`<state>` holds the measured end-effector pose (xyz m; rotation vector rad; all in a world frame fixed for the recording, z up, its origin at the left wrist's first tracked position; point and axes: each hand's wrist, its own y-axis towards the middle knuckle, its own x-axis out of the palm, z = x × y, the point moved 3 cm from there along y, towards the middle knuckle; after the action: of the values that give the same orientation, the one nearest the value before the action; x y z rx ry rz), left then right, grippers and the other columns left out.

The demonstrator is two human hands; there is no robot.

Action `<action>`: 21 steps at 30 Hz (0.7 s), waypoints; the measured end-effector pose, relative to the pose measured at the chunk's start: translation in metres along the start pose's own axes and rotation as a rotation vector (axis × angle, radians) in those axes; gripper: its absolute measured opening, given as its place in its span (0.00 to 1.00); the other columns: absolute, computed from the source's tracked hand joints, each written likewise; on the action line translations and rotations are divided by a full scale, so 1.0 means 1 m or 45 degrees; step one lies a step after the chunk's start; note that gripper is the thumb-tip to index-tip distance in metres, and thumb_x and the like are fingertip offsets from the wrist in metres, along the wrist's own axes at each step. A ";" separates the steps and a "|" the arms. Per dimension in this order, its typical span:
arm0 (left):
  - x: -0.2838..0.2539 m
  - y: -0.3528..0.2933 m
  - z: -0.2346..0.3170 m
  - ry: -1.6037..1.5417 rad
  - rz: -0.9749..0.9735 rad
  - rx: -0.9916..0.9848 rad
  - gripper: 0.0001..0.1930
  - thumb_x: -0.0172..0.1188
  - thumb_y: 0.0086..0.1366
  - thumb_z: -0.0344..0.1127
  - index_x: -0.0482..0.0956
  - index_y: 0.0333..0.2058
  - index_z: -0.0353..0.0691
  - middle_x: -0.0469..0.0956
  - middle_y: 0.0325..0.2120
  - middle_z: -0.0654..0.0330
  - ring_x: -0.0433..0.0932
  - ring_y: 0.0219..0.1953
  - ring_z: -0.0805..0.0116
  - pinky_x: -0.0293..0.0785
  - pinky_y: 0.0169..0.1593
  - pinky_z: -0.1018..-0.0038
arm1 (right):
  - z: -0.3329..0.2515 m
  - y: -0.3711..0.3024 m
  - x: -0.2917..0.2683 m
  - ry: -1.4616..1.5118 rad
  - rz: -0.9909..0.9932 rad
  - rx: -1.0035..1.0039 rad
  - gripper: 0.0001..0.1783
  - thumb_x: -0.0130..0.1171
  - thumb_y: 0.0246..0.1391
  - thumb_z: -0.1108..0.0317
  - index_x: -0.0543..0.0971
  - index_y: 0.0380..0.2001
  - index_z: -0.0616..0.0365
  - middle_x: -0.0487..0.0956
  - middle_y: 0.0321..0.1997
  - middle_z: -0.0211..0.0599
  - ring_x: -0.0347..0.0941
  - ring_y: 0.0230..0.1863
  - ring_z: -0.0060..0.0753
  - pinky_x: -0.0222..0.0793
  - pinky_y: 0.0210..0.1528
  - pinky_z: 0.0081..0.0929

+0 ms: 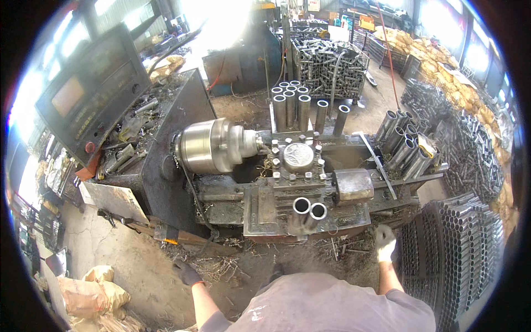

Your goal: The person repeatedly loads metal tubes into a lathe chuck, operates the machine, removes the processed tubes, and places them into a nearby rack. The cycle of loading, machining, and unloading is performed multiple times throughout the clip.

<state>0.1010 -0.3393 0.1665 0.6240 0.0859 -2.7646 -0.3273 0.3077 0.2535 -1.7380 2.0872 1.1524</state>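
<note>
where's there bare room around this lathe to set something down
Mostly bare: floor between wrapped sacks and lathe; front plate right of its two tubes. Crowded: cabinet top, standing tubes behind the tool post, stacked tubes beyond the right hand.

1. The control panel [99, 83] is standing at the left, and the chuck [207, 146] is sitting to its right.
2. Right of the chuck, the tool post [298, 157] is sitting mid-machine.
3. Two tubes [299, 219] are standing side by side on the near carriage [345, 218].
4. Behind the tool post, a tube cluster [290, 114] is standing.
5. Another tube group [401, 153] is leaning at the machine's right.
6. Nearer right, a tube stack [464, 238] is lying.
7. Far behind, a loaded crate [312, 83] is standing.
8. Sacks [94, 299] are lying near left.
</note>
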 end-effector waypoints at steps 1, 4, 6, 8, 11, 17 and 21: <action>0.002 0.015 0.013 0.041 0.028 0.111 0.27 0.52 0.80 0.51 0.76 0.59 0.28 0.81 0.54 0.40 0.80 0.54 0.46 0.75 0.59 0.57 | -0.043 0.025 0.000 0.157 -0.042 0.086 0.10 0.59 0.64 0.70 0.86 0.42 0.63 0.88 0.41 0.46 0.85 0.39 0.40 0.80 0.46 0.35; 0.005 0.037 0.035 0.079 0.053 0.353 0.25 0.51 0.81 0.49 0.76 0.59 0.30 0.80 0.54 0.41 0.80 0.54 0.46 0.75 0.59 0.57 | -0.192 0.086 0.000 0.189 -0.047 -0.378 0.13 0.66 0.58 0.80 0.86 0.47 0.64 0.89 0.47 0.51 0.88 0.47 0.42 0.85 0.50 0.33; 0.006 0.041 0.043 0.117 0.071 0.496 0.25 0.51 0.81 0.49 0.76 0.59 0.31 0.80 0.55 0.42 0.80 0.54 0.45 0.75 0.58 0.57 | -0.283 0.111 0.003 0.219 -0.120 -0.834 0.21 0.65 0.52 0.84 0.85 0.51 0.64 0.87 0.48 0.51 0.87 0.48 0.45 0.86 0.49 0.33; 0.008 0.040 0.048 0.208 0.084 0.633 0.25 0.51 0.82 0.49 0.76 0.59 0.31 0.79 0.56 0.43 0.80 0.54 0.45 0.76 0.57 0.58 | -0.352 0.130 0.020 0.233 -0.325 -0.995 0.24 0.69 0.47 0.81 0.85 0.52 0.61 0.86 0.52 0.50 0.85 0.51 0.49 0.83 0.54 0.40; 0.009 0.047 0.048 0.146 0.123 0.591 0.24 0.50 0.82 0.49 0.76 0.59 0.32 0.82 0.53 0.44 0.80 0.54 0.41 0.76 0.58 0.59 | -0.417 0.153 0.065 0.222 -0.614 -1.304 0.25 0.72 0.48 0.71 0.85 0.53 0.57 0.84 0.56 0.47 0.83 0.54 0.49 0.81 0.56 0.42; 0.023 0.080 0.036 -0.612 -0.345 -0.297 0.21 0.55 0.78 0.53 0.79 0.46 0.38 0.78 0.37 0.62 0.75 0.34 0.68 0.74 0.36 0.69 | -0.453 0.219 0.256 -0.649 -1.627 -1.243 0.39 0.71 0.51 0.53 0.77 0.69 0.42 0.88 0.48 0.51 0.85 0.49 0.47 0.80 0.55 0.43; 0.008 0.055 0.031 -0.773 -0.184 -0.313 0.24 0.56 0.78 0.53 0.77 0.56 0.36 0.81 0.38 0.58 0.79 0.35 0.67 0.78 0.35 0.67 | -0.428 0.231 0.364 -0.334 -2.506 -1.875 0.39 0.75 0.51 0.53 0.80 0.63 0.64 0.83 0.64 0.46 0.82 0.58 0.47 0.78 0.63 0.39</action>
<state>0.0980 -0.3983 0.1918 -0.2997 0.3366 -2.8842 -0.5043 -0.2454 0.4299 -2.2250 -1.3219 1.5427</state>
